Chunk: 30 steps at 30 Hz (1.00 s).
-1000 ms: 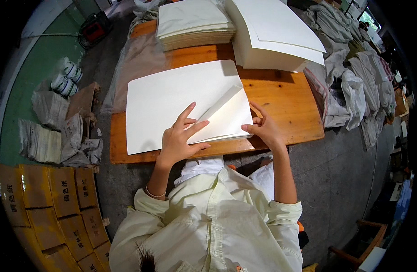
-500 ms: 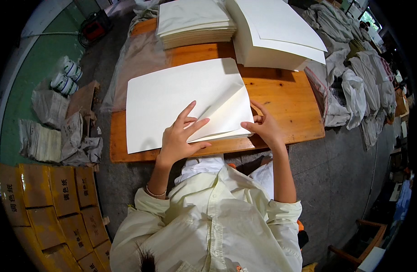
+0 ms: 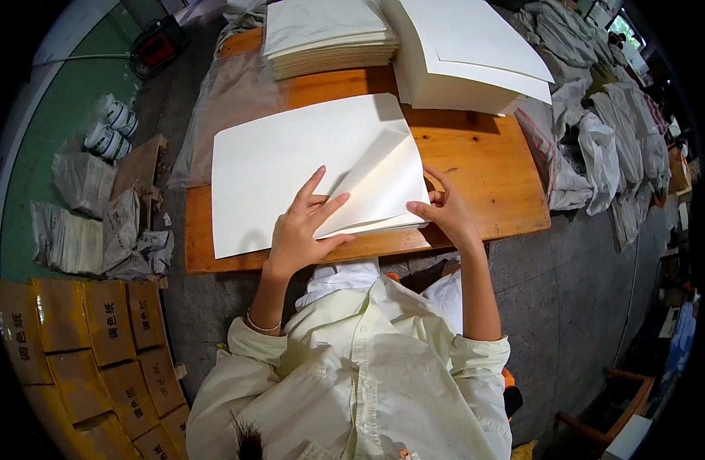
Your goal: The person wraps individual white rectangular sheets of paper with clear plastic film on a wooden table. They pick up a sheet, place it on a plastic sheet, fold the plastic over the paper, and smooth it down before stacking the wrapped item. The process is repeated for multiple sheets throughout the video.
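A stack of white paper sheets (image 3: 291, 153) lies on the orange wooden table in front of me. At its right part, the near corner of the upper sheets is bent back into a slanting flap (image 3: 372, 180). My left hand (image 3: 300, 228) rests over the near edge with fingers spread, its index fingertip at the fold of the flap. At the stack's right edge is my right hand (image 3: 448, 215), its thumb on top near the corner and its curled fingers along the side, gripping the sheets. Those fingers' undersides are partly hidden.
Behind the sheets stand a lower paper stack (image 3: 333, 65) and a taller white one (image 3: 452, 92) on the table (image 3: 490, 176). Clear plastic (image 3: 233, 107) covers the table's left side. Cartons (image 3: 111, 314) are piled at lower left; grey sacks (image 3: 598, 153) lie to the right.
The flap of bent sheets stands slightly wider and steeper beside my left fingers. Both hands stay in nearly the same place.
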{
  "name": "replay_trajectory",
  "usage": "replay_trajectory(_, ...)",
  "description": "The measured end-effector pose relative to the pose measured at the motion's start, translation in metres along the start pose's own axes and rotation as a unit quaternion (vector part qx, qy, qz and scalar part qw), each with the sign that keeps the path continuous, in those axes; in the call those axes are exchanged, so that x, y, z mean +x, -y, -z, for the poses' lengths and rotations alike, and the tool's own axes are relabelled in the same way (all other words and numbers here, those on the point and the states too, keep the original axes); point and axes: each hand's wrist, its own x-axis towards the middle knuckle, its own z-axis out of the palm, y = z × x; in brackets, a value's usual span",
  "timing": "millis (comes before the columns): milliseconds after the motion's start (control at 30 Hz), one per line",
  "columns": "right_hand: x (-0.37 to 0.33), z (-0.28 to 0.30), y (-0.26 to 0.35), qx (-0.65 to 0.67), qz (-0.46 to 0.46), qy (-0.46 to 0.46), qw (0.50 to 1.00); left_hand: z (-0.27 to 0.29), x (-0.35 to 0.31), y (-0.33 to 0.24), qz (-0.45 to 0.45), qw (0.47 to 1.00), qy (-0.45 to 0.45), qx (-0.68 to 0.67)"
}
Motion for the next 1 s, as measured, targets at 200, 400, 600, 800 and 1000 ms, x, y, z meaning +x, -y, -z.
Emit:
replay_trajectory(200, -0.008, 0.005, 0.009, 0.116, 0.002, 0.04, 0.992, -0.009, -0.007, 0.017, 0.039, 0.995, -0.087, -0.015)
replay_trajectory(400, 0.001, 0.0, -0.001, -0.011, 0.003, -0.001, 1.0, 0.002, 0.003, -0.005, -0.009, 1.0, -0.016, -0.012)
replay_trajectory(600, -0.004, 0.002, 0.003, 0.044, 0.011, 0.012, 0.999, -0.002, -0.003, 0.006, 0.043, 0.998, -0.024, -0.043)
replay_trajectory(800, -0.004, 0.003, 0.004, 0.049, 0.001, 0.016, 0.999, -0.007, -0.004, 0.01, 0.013, 0.998, -0.051, 0.016)
replay_trajectory(1000, 0.0, -0.004, -0.001, 0.008, 0.009, -0.019, 1.0, 0.0, -0.003, 0.001, 0.0, 1.0, 0.027, 0.01)
